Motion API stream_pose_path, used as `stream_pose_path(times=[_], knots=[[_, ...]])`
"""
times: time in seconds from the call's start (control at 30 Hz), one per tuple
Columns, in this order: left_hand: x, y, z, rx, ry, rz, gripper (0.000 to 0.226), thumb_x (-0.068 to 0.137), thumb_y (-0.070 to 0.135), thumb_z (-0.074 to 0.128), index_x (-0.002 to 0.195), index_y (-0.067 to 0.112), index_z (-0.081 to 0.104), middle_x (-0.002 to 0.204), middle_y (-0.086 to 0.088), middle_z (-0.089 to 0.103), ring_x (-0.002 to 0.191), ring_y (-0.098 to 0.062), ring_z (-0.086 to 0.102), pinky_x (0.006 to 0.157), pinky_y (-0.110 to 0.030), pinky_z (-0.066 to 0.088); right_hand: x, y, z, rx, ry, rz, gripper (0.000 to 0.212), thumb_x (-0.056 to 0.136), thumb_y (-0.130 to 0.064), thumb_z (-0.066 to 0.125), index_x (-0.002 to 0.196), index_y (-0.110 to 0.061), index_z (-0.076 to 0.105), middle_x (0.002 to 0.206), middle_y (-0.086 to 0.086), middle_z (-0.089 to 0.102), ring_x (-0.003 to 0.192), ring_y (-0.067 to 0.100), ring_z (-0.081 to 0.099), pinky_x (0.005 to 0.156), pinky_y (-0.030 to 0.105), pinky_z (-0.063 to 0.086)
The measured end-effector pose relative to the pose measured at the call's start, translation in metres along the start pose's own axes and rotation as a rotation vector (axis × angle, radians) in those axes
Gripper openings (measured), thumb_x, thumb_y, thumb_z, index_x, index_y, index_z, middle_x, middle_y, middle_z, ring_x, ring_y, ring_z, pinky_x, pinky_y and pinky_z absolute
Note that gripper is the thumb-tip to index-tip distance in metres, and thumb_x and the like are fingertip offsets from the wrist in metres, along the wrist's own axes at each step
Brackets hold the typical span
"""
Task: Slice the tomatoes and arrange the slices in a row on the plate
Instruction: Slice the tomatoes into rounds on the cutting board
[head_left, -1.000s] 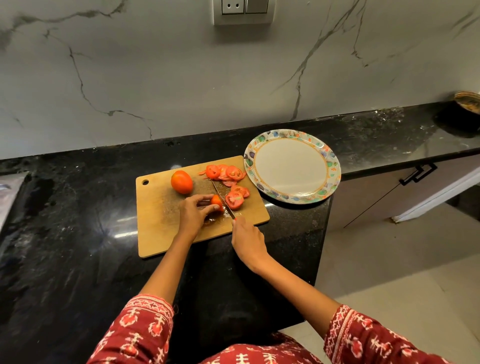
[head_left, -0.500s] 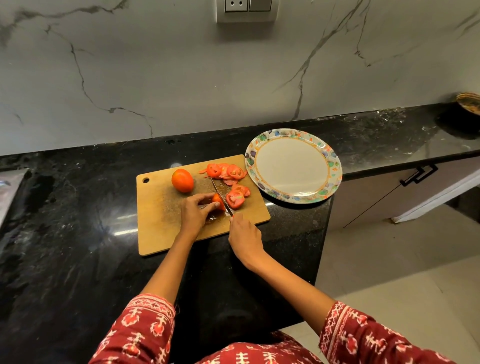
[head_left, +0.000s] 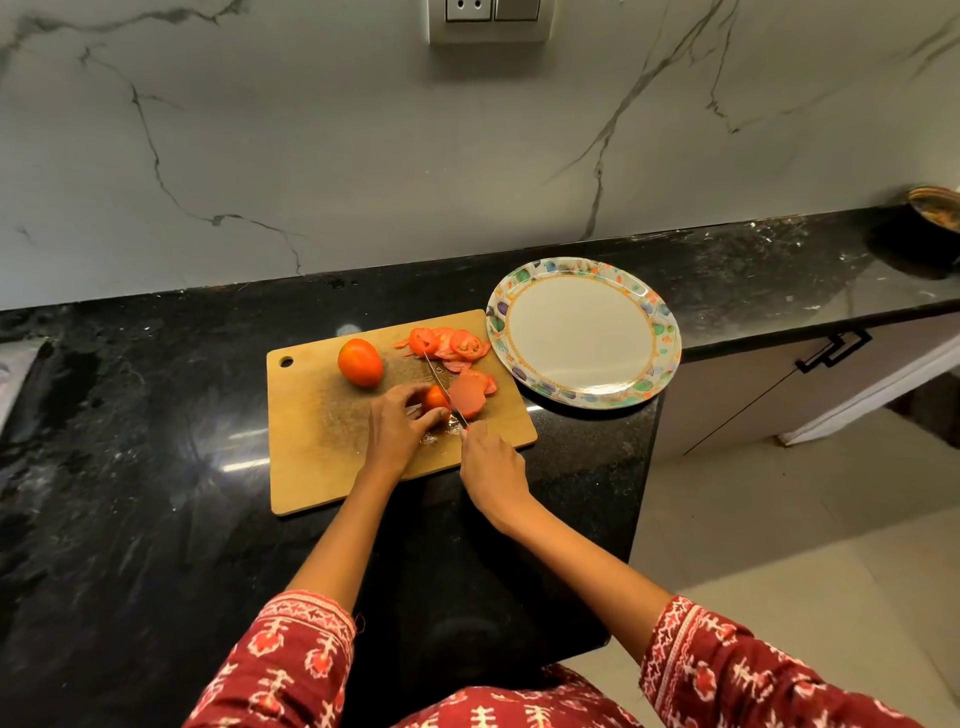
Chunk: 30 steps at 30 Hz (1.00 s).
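At center frame, the left hand (head_left: 397, 426) pins a tomato piece (head_left: 434, 399) on the wooden cutting board (head_left: 311, 447) while the right hand (head_left: 491, 470) grips a knife (head_left: 441, 382) slicing it. Cut slices (head_left: 451, 344) and a whole tomato (head_left: 360, 362) lie above them. The plate (head_left: 584, 332) sits right of the board on black stone counter (head_left: 130, 493) below a veined marble wall (head_left: 311, 156).

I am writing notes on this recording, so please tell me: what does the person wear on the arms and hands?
Both hands, the left hand and the right hand, are bare: no gloves, and no rings, bangles or watch that I can make out. The forearms are uncovered too. The left sleeve and right sleeve end near the elbow; they are dark red cloth printed with small white and orange-red motifs, with a patterned band along each cuff.
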<state>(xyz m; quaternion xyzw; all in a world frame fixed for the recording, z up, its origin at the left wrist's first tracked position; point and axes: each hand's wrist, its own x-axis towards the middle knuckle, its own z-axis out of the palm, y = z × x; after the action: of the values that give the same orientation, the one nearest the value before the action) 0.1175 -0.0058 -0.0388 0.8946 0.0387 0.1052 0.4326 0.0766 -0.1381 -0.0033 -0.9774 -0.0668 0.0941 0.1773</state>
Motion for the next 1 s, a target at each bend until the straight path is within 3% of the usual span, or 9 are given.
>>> stream_pose_path(times=[0.17,0.33,0.63,0.87,1.0], knots=[[0.003,-0.005,-0.006,-0.009,-0.018,-0.009,0.040,0.069,0.018,0.080,0.106,0.007,0.068,0.104,-0.009,0.069,0.096,-0.017,0.063,0.086,-0.031,0.053,0.002,0.000,-0.001,-0.014,0.012,-0.026,0.026,0.104,-0.019,0.027,0.113,-0.005,0.047,0.108,0.013,0.063,0.100,0.031,0.062,0.074,0.037,0.046],[0.001,-0.002,-0.007,-0.028,-0.034,0.009,0.037,0.068,0.013,0.080,0.103,0.007,0.068,0.102,-0.008,0.069,0.092,-0.011,0.062,0.079,-0.009,0.044,0.014,-0.006,-0.005,-0.081,-0.014,-0.036,0.027,0.102,-0.011,0.025,0.118,-0.003,0.046,0.113,0.017,0.061,0.105,0.034,0.060,0.078,0.038,0.045],[0.001,-0.005,-0.007,-0.054,-0.024,0.006,0.037,0.067,0.014,0.081,0.101,0.007,0.069,0.100,-0.008,0.069,0.094,-0.016,0.064,0.086,-0.026,0.051,0.007,0.002,0.004,-0.078,0.004,-0.049,0.022,0.104,-0.015,0.027,0.114,-0.006,0.045,0.108,0.012,0.062,0.101,0.030,0.062,0.073,0.036,0.046],[0.002,-0.003,-0.009,-0.063,-0.035,-0.007,0.036,0.067,0.014,0.081,0.101,0.007,0.069,0.100,-0.007,0.070,0.092,-0.012,0.063,0.082,-0.016,0.047,0.011,0.003,0.007,-0.052,-0.028,-0.046,0.023,0.104,-0.015,0.027,0.114,-0.005,0.045,0.109,0.014,0.062,0.101,0.033,0.061,0.074,0.038,0.045],[0.002,-0.003,-0.008,-0.069,-0.023,-0.015,0.036,0.067,0.014,0.081,0.101,0.007,0.070,0.099,-0.007,0.070,0.093,-0.014,0.064,0.085,-0.024,0.050,0.010,0.003,0.008,0.017,-0.037,-0.022,0.024,0.103,-0.016,0.029,0.113,-0.004,0.046,0.111,0.014,0.061,0.102,0.033,0.060,0.075,0.037,0.044]])
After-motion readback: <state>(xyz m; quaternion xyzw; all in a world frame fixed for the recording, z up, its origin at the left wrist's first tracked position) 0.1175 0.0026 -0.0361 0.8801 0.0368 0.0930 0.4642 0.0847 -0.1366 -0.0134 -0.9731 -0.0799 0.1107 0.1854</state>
